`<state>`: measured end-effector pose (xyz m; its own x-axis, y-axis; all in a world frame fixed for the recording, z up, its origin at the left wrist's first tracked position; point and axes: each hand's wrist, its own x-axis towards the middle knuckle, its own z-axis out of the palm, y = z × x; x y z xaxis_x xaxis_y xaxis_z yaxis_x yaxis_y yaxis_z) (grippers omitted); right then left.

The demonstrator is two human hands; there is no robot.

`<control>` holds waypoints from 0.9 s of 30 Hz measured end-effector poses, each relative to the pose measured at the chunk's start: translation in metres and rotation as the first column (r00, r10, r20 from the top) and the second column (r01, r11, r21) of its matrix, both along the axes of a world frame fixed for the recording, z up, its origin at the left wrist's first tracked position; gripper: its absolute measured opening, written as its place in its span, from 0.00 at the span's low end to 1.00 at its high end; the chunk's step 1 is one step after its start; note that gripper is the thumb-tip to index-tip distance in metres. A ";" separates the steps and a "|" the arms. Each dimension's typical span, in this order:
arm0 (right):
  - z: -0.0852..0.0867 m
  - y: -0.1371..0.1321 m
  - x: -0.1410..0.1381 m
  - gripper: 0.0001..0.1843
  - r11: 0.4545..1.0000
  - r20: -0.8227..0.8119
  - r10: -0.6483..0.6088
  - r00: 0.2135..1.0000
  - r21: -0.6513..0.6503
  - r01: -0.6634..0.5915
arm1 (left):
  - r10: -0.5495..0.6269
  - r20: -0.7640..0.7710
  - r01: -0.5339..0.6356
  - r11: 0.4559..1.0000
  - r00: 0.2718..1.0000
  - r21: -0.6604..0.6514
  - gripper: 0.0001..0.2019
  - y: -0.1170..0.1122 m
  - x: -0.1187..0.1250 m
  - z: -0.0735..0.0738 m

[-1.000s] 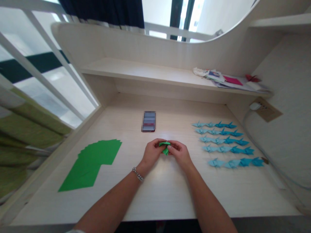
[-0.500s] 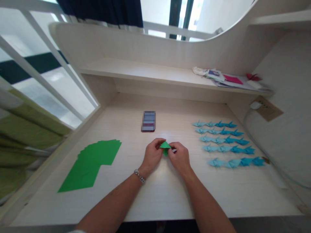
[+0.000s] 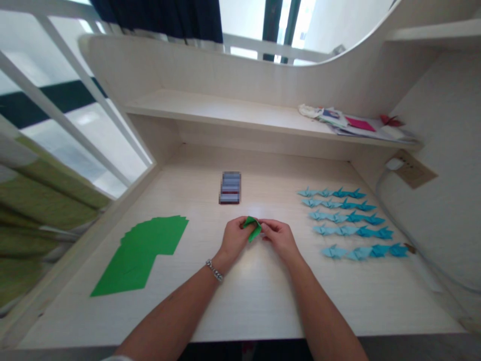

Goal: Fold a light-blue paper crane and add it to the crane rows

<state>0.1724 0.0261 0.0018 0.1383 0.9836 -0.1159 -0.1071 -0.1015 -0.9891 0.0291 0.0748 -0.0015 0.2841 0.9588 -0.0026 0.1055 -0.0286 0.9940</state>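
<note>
Desktop point(image 3: 255, 301) below, left hand point(image 3: 236, 238) and right hand point(image 3: 280, 238) pinch green paper point(image 3: 252, 228).

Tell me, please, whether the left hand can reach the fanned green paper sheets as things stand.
Probably yes: nothing lies between the left hand and the fanned green paper sheets, though it is holding the folded green paper.

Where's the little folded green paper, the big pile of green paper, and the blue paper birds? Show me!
folded green paper point(image 3: 253, 225): head view, on its top flap between the fingertips.
fanned green origami paper point(image 3: 141, 255): head view, on the top sheet.
blue origami cranes point(image 3: 354, 216): head view, on one crane in the third row.
</note>
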 end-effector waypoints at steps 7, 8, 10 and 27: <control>0.002 0.002 -0.001 0.20 0.999 0.080 -0.010 0.997 0.036 0.007 | 0.023 -0.150 -0.002 0.990 0.988 0.139 0.10 -0.005 -0.002 0.006; 0.001 0.002 -0.002 0.19 0.999 0.100 -0.023 0.995 0.047 0.019 | 0.020 -0.160 0.004 0.989 0.987 0.148 0.10 -0.006 -0.002 0.006; 0.001 0.002 -0.003 0.18 0.996 0.154 -0.051 0.987 0.083 0.038 | 0.010 -0.170 0.017 0.987 0.985 0.161 0.10 -0.006 -0.002 0.005; 0.006 0.000 -0.001 0.16 0.987 0.229 -0.088 0.969 0.151 0.054 | -0.135 0.029 0.132 0.987 0.990 0.086 0.13 -0.004 -0.002 0.012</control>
